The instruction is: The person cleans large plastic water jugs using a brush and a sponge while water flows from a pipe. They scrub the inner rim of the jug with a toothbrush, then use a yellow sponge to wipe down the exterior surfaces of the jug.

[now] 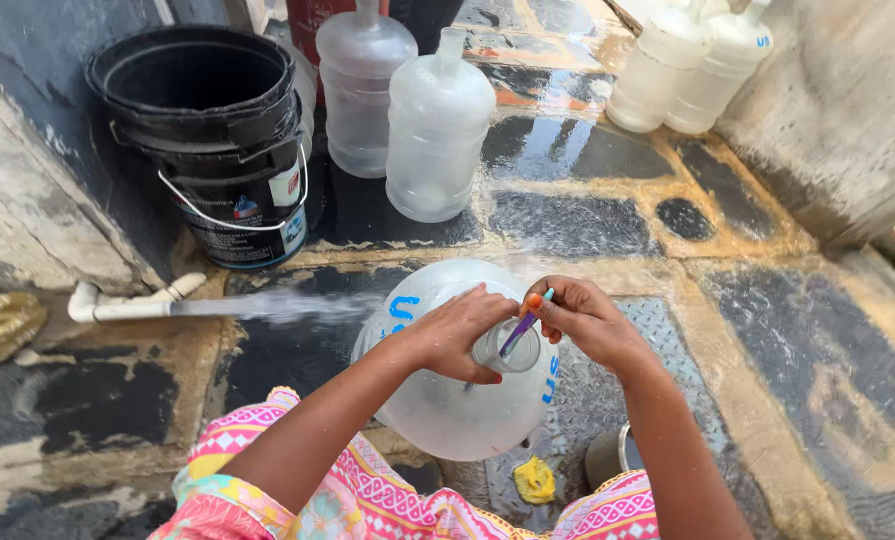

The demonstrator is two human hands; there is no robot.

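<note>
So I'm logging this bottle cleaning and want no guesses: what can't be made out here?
- Head view: the purple tool's working end, down inside the big jug's neck.
- The metal vessel, mostly behind the right hand's forearm.
- Jug neck, partly covered by the left hand.
- Rear white bottles' tops, cut by the top edge.

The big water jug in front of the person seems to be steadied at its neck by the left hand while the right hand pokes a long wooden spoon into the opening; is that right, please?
Not quite. The head view shows the right hand holding a slim purple toothbrush, not a wooden spoon, with it poked into the opening of the water jug. The left hand does steady the neck.
</note>
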